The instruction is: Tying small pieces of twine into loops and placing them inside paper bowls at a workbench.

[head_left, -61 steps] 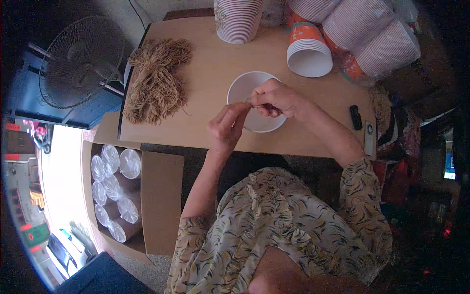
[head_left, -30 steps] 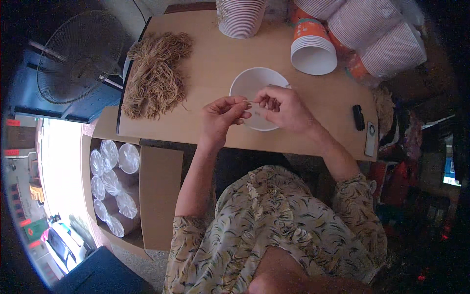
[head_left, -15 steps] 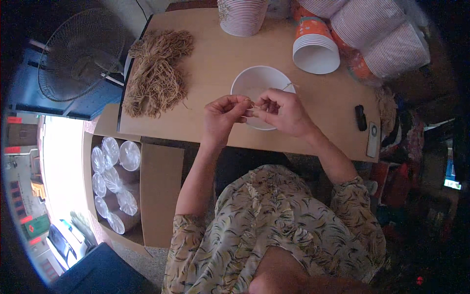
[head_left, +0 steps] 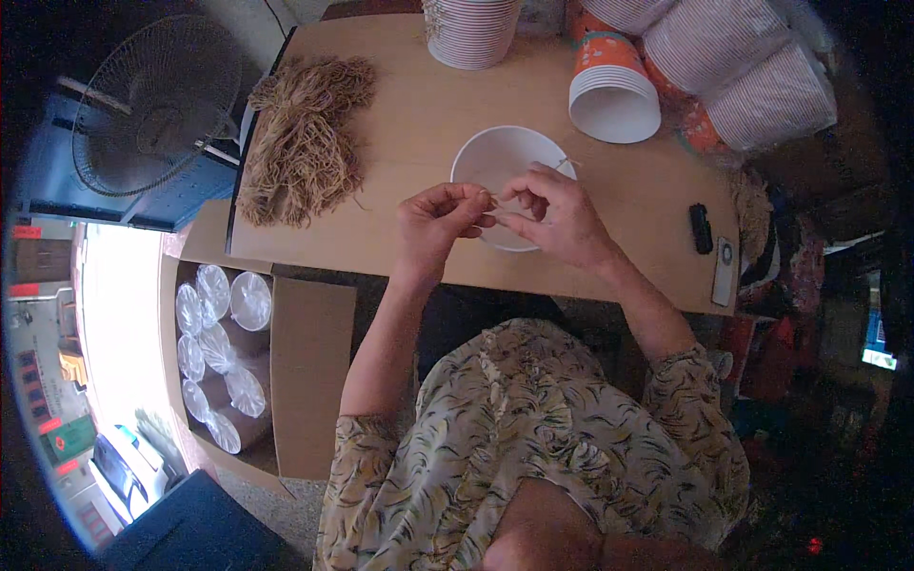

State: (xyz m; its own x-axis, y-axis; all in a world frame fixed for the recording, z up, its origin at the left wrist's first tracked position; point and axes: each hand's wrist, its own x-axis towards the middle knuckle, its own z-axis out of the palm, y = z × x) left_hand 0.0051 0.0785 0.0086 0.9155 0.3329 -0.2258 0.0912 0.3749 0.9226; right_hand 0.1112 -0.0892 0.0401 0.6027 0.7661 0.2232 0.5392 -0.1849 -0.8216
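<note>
Pinching a thin strand (head_left: 497, 201) in the fingers of my left hand (head_left: 430, 230) over the white bowl (head_left: 505, 154) mid-frame, I now have my right hand (head_left: 566, 219) uncurled from two seconds ago, its grip unclear, bringing its thumb and forefinger to the work.

Tub (head_left: 500, 157) on table (head_left: 405, 114), strand bundle (head_left: 303, 143) to its left, tub stack (head_left: 471, 36) behind, carton (head_left: 314, 376) front left
</note>
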